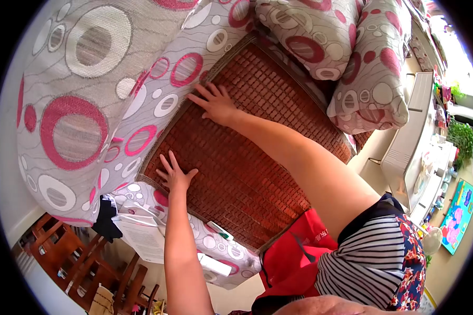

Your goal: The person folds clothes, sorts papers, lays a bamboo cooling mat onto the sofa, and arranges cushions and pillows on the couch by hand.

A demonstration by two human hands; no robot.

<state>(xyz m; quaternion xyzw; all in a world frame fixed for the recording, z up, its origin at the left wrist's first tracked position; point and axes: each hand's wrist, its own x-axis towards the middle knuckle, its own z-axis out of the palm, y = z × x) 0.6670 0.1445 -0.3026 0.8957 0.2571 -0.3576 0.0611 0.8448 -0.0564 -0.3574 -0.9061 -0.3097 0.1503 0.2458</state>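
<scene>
A brown mat of small woven tiles (236,168) with a dark cloth border lies over the seat of a patterned sofa. My left hand (176,177) rests flat near the mat's left edge, fingers spread and thumb out to the side. Farther up, my right hand (216,105) lies on the mat close to its border by the backrest (186,71), palm down with fingers apart. Neither hand holds anything. A red apron (294,244) hangs from my body against the mat's lower edge.
Two patterned cushions (312,44) lean at the upper right. A white and green marker-like item (219,231), a white box (215,265) and papers (144,239) lie on the sofa's arm. Wooden chairs (58,241) stand lower left; a white cabinet (412,131) is at right.
</scene>
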